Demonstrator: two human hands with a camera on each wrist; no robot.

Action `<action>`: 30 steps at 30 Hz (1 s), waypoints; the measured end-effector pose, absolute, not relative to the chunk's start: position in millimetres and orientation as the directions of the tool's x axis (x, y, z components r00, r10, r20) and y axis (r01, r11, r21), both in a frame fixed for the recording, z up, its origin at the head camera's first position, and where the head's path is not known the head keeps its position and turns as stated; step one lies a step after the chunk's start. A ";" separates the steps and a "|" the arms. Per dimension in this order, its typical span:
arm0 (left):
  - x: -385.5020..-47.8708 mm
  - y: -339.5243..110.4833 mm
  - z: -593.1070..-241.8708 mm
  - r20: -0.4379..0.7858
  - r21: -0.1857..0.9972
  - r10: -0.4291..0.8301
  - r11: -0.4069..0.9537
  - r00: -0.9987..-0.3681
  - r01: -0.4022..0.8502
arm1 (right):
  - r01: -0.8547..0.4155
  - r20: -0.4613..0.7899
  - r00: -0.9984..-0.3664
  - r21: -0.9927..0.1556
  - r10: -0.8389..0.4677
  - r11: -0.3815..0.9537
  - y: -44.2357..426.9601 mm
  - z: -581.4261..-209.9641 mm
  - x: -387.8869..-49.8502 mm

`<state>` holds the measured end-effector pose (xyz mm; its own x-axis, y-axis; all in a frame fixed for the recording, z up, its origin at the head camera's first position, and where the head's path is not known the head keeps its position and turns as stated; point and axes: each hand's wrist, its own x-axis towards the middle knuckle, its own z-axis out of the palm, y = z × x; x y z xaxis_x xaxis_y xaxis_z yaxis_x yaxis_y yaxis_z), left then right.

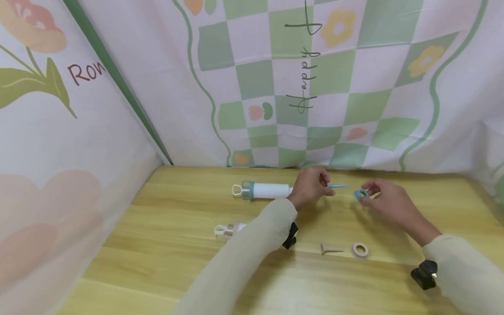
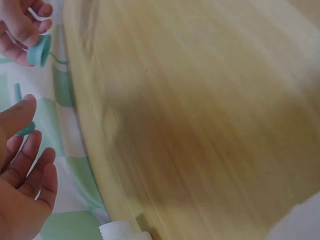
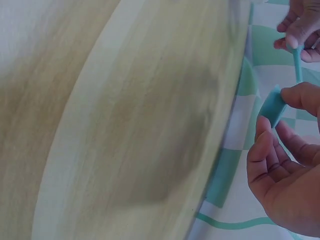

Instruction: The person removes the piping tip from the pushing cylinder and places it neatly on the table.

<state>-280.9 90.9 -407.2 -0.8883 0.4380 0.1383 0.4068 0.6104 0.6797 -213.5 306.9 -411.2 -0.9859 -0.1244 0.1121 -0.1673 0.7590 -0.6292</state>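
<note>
A slim teal nozzle (image 1: 338, 185) with a wider base is pinched between the thumb and fingers of my left hand (image 1: 311, 186), its narrow end pointing right. My right hand (image 1: 388, 200) holds a teal screw ring (image 1: 356, 194) by its rim, a short gap away from the nozzle tip. Both parts are off the table; in the right wrist view the ring (image 3: 273, 107) appears edge-on. Left of my left hand lies a white syringe-like tube (image 1: 271, 191) with a teal collar and a pull handle. Its threaded end (image 2: 120, 231) shows in the left wrist view.
Nearer on the wooden table (image 1: 297, 289) lie a beige nozzle (image 1: 332, 249) and a beige ring (image 1: 360, 250). A second tube with a beige collar (image 1: 229, 230) is partly hidden by my left sleeve. A patterned curtain (image 1: 254, 83) hangs along the table's far edge.
</note>
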 end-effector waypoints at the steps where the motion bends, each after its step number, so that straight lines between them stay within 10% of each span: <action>1: -282.3 92.7 -407.1 0.133 0.671 0.439 0.620 -0.889 0.407 | -0.163 0.105 -0.987 -0.626 -0.124 0.763 307.4 -411.4 -214.9; 30: -298.3 121.8 -423.0 -0.091 0.372 0.426 0.853 -0.900 0.366 | -0.194 0.106 -0.981 -0.562 -0.163 0.804 310.5 -440.9 -241.5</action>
